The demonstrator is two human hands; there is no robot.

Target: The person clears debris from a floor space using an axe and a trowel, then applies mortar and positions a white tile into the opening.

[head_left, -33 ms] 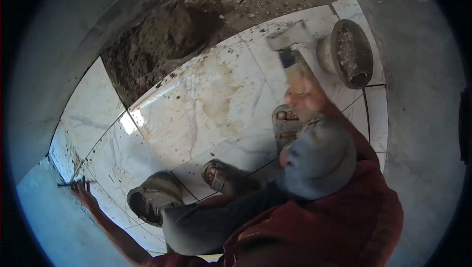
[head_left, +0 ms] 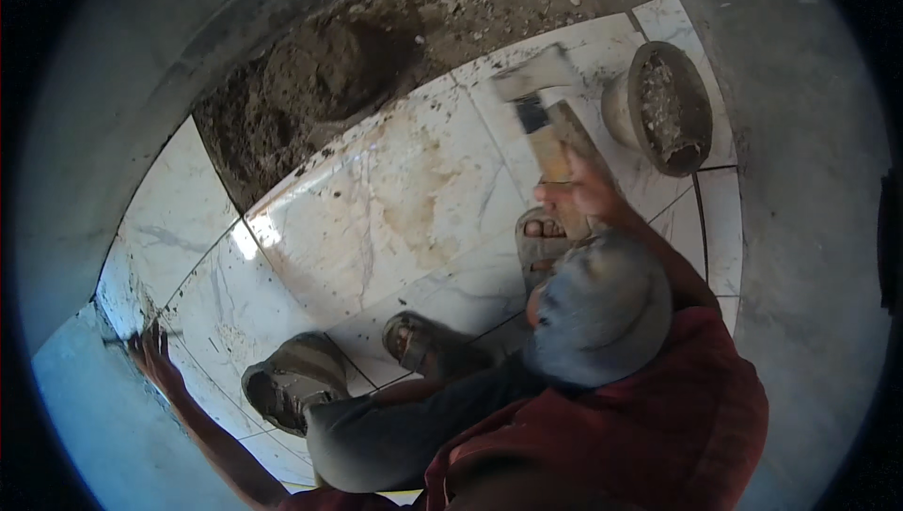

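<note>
My right hand (head_left: 585,193) is closed round the wooden handle of a mallet (head_left: 533,74) with a wide pale head and a black band below it. The head is smeared by motion above the white tiles. Beside the handle runs a brown strip that I cannot make out. Far to the left, my left hand (head_left: 152,361) is low at the tile edge by the wall. Its fingers are on a thin dark rod (head_left: 115,342), blurred, which seems held between them.
White marbled tiles (head_left: 329,191) cover the floor, with mud spots. A mortar-crusted bucket (head_left: 621,111) lies tipped at the right. Another muddy container (head_left: 299,375) stands by my left leg. Damp dirt (head_left: 320,69) fills the far side. Grey walls close in on both sides.
The mallet has swung a little to the left, along with my right hand. My left hand and the thin rod have shifted slightly away from me along the wall.
</note>
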